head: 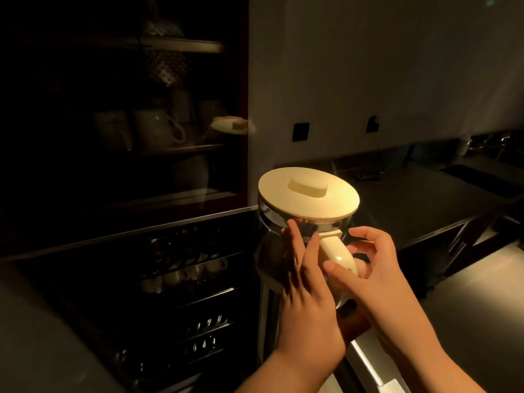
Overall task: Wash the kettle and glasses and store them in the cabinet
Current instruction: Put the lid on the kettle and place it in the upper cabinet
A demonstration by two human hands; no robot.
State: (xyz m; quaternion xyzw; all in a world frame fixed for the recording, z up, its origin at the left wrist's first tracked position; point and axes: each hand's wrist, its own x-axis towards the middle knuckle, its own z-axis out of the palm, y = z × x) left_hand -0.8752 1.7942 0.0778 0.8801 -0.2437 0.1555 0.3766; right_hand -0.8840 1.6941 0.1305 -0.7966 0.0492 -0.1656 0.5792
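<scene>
a: at the middle of the frame, what's held up?
b: a glass kettle (300,236) with a cream lid (309,195) sitting on top and a cream handle (337,252) pointing toward the camera.
a: and the hands?
b: the left hand (304,290) lies flat against the kettle's left side, fingers straight. the right hand (374,268) curls round the handle, thumb on top of it.
a: what's around it?
b: left of the kettle, a dark cabinet (243,109) with a glass front; pale mugs (154,129) stand on a shelf at the upper left, and the lid shows as a reflection. lower left, more cups (184,272) on wire racks. a dark counter (425,199) runs off to the right.
</scene>
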